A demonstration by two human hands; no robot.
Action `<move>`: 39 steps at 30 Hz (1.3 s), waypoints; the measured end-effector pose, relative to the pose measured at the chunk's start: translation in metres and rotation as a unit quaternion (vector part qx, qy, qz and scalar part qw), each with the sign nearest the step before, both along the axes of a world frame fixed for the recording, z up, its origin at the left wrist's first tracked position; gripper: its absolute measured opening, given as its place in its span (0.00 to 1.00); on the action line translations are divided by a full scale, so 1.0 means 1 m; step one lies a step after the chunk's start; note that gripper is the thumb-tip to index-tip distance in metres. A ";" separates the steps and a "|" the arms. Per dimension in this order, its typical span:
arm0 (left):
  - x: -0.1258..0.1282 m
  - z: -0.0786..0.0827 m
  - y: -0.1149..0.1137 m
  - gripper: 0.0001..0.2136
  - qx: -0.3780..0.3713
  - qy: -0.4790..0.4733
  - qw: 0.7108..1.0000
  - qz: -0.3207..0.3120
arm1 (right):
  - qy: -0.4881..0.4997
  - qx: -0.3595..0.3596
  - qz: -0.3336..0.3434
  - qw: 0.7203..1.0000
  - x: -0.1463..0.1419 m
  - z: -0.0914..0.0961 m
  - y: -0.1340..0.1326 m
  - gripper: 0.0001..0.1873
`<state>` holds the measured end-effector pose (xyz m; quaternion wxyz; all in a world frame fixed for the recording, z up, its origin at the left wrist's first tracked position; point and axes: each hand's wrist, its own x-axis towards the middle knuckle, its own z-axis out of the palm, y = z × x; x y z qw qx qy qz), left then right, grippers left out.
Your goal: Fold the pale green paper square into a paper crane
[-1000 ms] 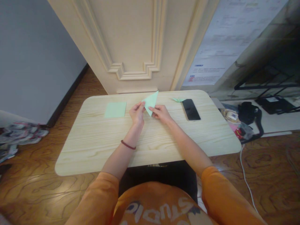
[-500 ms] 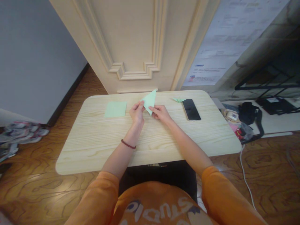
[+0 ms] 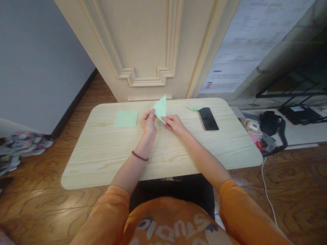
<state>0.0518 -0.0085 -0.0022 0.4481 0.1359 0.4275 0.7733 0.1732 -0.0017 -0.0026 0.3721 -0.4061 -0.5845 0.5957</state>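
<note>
A sheet of light green paper (image 3: 160,108), folded into a triangle, is held up over the far middle of the table. My left hand (image 3: 148,121) pinches its left side between thumb and fingers. At the lower right corner, my right hand (image 3: 173,123) grips the paper between thumb and forefinger. A flat green square of paper (image 3: 126,118) lies on the table left of my left hand. To the right, a small folded green paper piece (image 3: 195,108) touches or lies close by the top of a black phone (image 3: 208,119).
The pale wood-grain table (image 3: 102,156) has rounded corners and stands against a cream moulded panel (image 3: 145,41). Right of it, a low shelf holds bags and a black strap (image 3: 282,131). A white cable (image 3: 267,187) runs down to the floor.
The folded paper has turned slightly and shifted a little left in my hands, its top point now further left. Both hands keep their hold.
</note>
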 end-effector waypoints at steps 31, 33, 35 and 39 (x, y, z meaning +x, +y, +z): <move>-0.004 0.007 -0.001 0.08 -0.018 -0.054 0.998 0.027 | -0.015 0.109 0.069 0.992 -0.003 -0.001 -0.002 0.26; -0.005 0.007 -0.001 0.08 -0.017 -0.052 0.998 0.023 | -0.029 0.109 0.074 0.991 -0.001 -0.001 -0.002 0.27; -0.005 0.008 -0.001 0.08 -0.019 -0.055 0.998 0.017 | -0.029 0.104 0.077 0.991 0.001 -0.001 0.000 0.29; -0.002 0.010 -0.002 0.07 -0.039 -0.047 0.998 -0.034 | 0.034 0.058 0.027 0.997 0.001 -0.002 0.004 0.27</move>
